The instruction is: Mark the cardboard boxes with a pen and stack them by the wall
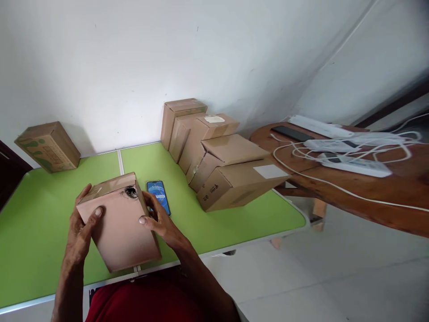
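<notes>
The box's (120,228) underside and far faces are out of sight, and its near corner hides part of the tabletop's (33,232) front edge. The dark mark (131,192) near its top right corner is too blurred to tell whether it is a hole or a smudge. The phone (159,197) is partly covered by the right hand's fingers, and its screen text cannot be read. Print on the stacked boxes (221,165) is also too small to read.

The box is plain brown cardboard, its broad face pale pinkish and bare, with a strip of tape along its upper edge. It is held tilted over the front edge of the tabletop, near the seam between the two green panels. Its long axis runs from the upper left, away from the person, down to the lower right, toward the person's body, with the broad face turned up to the camera.

The left hand (80,223) clasps the box's left side, thumb on the broad face. The right hand (161,219) grips the right side, thumb on the face too.

A lone printed box (47,146) stands at the tabletop's far left corner.
</notes>
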